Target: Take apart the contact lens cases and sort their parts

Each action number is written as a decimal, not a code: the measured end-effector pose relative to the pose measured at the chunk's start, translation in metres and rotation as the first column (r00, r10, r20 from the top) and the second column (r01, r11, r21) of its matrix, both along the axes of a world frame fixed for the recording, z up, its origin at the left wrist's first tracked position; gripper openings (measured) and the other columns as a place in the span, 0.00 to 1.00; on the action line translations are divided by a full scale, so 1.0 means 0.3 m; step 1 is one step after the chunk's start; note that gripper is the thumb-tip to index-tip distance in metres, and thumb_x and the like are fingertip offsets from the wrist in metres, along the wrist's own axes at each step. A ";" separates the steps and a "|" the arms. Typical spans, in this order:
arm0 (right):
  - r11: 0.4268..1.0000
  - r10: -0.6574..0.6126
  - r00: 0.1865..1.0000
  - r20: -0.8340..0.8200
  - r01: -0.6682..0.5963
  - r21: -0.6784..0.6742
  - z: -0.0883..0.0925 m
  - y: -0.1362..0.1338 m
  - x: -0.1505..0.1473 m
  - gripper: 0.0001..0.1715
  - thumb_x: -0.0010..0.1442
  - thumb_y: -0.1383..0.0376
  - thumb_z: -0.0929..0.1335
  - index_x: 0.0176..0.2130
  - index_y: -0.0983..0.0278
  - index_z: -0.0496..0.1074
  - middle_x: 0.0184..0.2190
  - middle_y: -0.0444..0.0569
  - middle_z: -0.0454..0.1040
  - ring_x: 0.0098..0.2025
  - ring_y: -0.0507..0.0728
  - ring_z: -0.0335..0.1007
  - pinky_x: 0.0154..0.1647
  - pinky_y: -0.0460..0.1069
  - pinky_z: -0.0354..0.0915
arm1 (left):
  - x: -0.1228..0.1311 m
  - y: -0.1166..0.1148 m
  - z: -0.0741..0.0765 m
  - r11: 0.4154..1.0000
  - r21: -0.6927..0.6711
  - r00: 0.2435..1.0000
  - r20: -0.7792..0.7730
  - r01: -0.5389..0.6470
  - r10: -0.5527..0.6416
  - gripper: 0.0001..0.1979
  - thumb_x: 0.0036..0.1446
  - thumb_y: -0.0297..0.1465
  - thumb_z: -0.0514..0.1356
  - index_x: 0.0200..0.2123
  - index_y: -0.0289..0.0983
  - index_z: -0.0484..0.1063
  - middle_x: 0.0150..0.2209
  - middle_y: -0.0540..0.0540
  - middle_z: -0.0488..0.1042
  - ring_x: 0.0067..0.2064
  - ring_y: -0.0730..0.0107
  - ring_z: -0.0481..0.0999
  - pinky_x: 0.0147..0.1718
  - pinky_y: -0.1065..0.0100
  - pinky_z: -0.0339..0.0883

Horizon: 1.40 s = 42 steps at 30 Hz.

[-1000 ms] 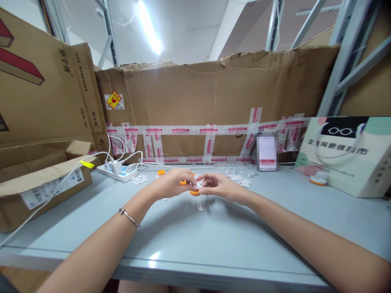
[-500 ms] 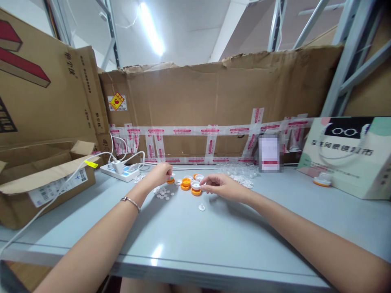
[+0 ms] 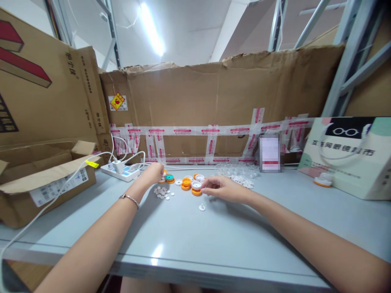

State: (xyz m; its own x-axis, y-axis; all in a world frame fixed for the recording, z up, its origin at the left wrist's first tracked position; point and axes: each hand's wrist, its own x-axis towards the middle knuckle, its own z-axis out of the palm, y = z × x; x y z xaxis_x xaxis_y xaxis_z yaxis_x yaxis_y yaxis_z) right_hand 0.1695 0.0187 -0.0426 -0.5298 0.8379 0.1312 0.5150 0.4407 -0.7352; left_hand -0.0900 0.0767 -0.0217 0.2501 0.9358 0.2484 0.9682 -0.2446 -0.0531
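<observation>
My left hand (image 3: 155,174) is closed, its fingertips down at a small orange-and-white round piece (image 3: 162,180) that they partly cover. What lies between those fingers is hidden. Just right of them stands an orange round piece with a teal top (image 3: 170,178). My right hand (image 3: 224,188) has its thumb and finger curled against the right edge of a white-topped orange round piece (image 3: 196,187). Beside that stand an orange round piece (image 3: 185,184) and a white ring-shaped piece (image 3: 199,178). A white disc with a stem (image 3: 202,207) lies nearer to me.
Small white discs (image 3: 162,192) lie scattered below my left hand. More white parts (image 3: 242,181) and clear plastic covers (image 3: 238,170) lie behind my right hand. A power strip (image 3: 122,172) with cables, an open carton (image 3: 49,183) and a paper bag (image 3: 348,158) stand around.
My left hand has moved a little to the left, and the teal-topped piece is now uncovered. My right hand stays nearly still at the white-topped piece.
</observation>
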 end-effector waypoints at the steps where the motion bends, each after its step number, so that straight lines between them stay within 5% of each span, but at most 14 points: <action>1: 1.000 0.002 1.000 0.005 -0.002 -0.001 -0.001 0.001 0.001 0.21 0.50 0.51 0.64 0.34 0.66 0.71 0.25 0.45 0.68 0.25 0.49 0.59 0.24 0.44 0.55 | 0.000 -0.002 0.000 1.000 -0.012 1.000 -0.012 -0.009 0.009 0.07 0.40 0.20 0.53 0.21 0.32 0.70 0.23 0.44 0.71 0.27 0.71 0.68 0.24 0.74 0.54; 11: 0.999 0.040 0.998 0.038 -0.040 -0.007 -0.002 -0.001 0.002 0.20 0.50 0.52 0.64 0.32 0.66 0.71 0.24 0.44 0.68 0.25 0.49 0.60 0.25 0.44 0.56 | 0.019 -0.021 0.007 0.999 -0.031 1.000 -0.012 0.019 -0.019 0.08 0.43 0.22 0.52 0.24 0.31 0.72 0.25 0.41 0.73 0.28 0.68 0.70 0.24 0.73 0.55; 15: 0.998 0.057 0.997 0.060 -0.057 0.003 -0.008 0.004 0.005 0.19 0.51 0.53 0.64 0.32 0.66 0.71 0.23 0.44 0.67 0.24 0.49 0.59 0.24 0.44 0.55 | 0.092 -0.083 0.025 0.983 -0.037 0.983 0.046 0.179 -0.178 0.10 0.50 0.29 0.52 0.28 0.34 0.73 0.29 0.46 0.74 0.31 0.73 0.69 0.29 0.75 0.57; 18: 0.997 0.065 0.996 0.062 -0.067 0.038 -0.013 0.010 0.009 0.18 0.51 0.54 0.64 0.31 0.66 0.71 0.23 0.44 0.67 0.24 0.49 0.59 0.24 0.44 0.54 | 0.173 -0.151 0.011 0.844 -0.167 0.853 0.224 0.510 -0.471 0.10 0.50 0.34 0.55 0.30 0.34 0.73 0.30 0.47 0.73 0.30 0.74 0.68 0.29 0.75 0.59; 20: 0.995 0.083 0.995 0.054 -0.085 0.047 -0.014 0.014 0.010 0.17 0.52 0.55 0.63 0.32 0.67 0.71 0.24 0.45 0.69 0.25 0.49 0.59 0.25 0.44 0.55 | 0.220 -0.186 -0.011 0.688 -0.284 0.739 0.365 0.667 -0.566 0.11 0.49 0.37 0.57 0.33 0.36 0.72 0.32 0.48 0.73 0.32 0.75 0.69 0.30 0.76 0.60; 22: 0.994 0.097 0.994 0.045 -0.099 0.041 -0.013 0.018 0.011 0.17 0.52 0.55 0.63 0.32 0.67 0.70 0.26 0.46 0.70 0.26 0.50 0.61 0.26 0.44 0.56 | 0.250 -0.204 -0.035 0.616 -0.301 0.680 0.427 0.728 -0.596 0.12 0.48 0.36 0.59 0.34 0.36 0.72 0.33 0.48 0.72 0.32 0.76 0.69 0.30 0.77 0.61; 27: 0.999 0.033 0.998 0.044 -0.035 0.030 0.001 0.027 0.020 0.19 0.50 0.54 0.64 0.32 0.67 0.69 0.25 0.46 0.70 0.26 0.50 0.62 0.26 0.45 0.58 | 0.259 -0.199 -0.063 0.588 -0.244 0.630 0.429 0.771 -0.648 0.04 0.49 0.27 0.58 0.29 0.34 0.73 0.30 0.48 0.71 0.30 0.78 0.68 0.31 0.77 0.61; 32: 0.964 -0.228 0.974 0.014 0.224 0.140 0.017 0.098 0.118 0.18 0.49 0.54 0.64 0.30 0.66 0.70 0.28 0.49 0.72 0.30 0.54 0.65 0.30 0.47 0.60 | 0.248 -0.194 -0.053 0.611 -0.269 0.661 0.424 0.744 -0.619 0.06 0.49 0.24 0.57 0.32 0.34 0.72 0.31 0.48 0.72 0.31 0.76 0.69 0.31 0.76 0.62; 36: 0.748 -0.616 0.787 -0.024 0.595 0.296 0.038 0.177 0.284 0.14 0.52 0.59 0.62 0.33 0.65 0.69 0.34 0.50 0.73 0.36 0.55 0.67 0.36 0.47 0.60 | 0.230 -0.176 -0.045 0.651 -0.222 0.679 0.384 0.726 -0.626 0.07 0.48 0.22 0.56 0.32 0.34 0.72 0.32 0.48 0.72 0.32 0.76 0.69 0.32 0.76 0.62; 39: 0.479 -0.854 0.519 -0.028 0.807 0.346 0.053 0.200 0.416 0.13 0.51 0.65 0.62 0.37 0.68 0.69 0.39 0.56 0.70 0.43 0.60 0.64 0.44 0.51 0.57 | 0.194 -0.143 -0.036 0.726 -0.121 0.714 0.346 0.677 -0.609 0.08 0.49 0.22 0.54 0.31 0.34 0.71 0.33 0.47 0.72 0.34 0.74 0.69 0.33 0.75 0.62; 42: 0.191 -0.968 0.237 -0.085 0.910 0.367 0.039 0.195 0.526 0.22 0.49 0.67 0.63 0.45 0.72 0.63 0.51 0.67 0.57 0.54 0.71 0.49 0.49 0.62 0.50 | 0.138 -0.104 -0.011 0.830 -0.021 0.797 0.295 0.557 -0.528 0.08 0.49 0.22 0.53 0.31 0.33 0.71 0.32 0.46 0.72 0.33 0.73 0.69 0.32 0.74 0.61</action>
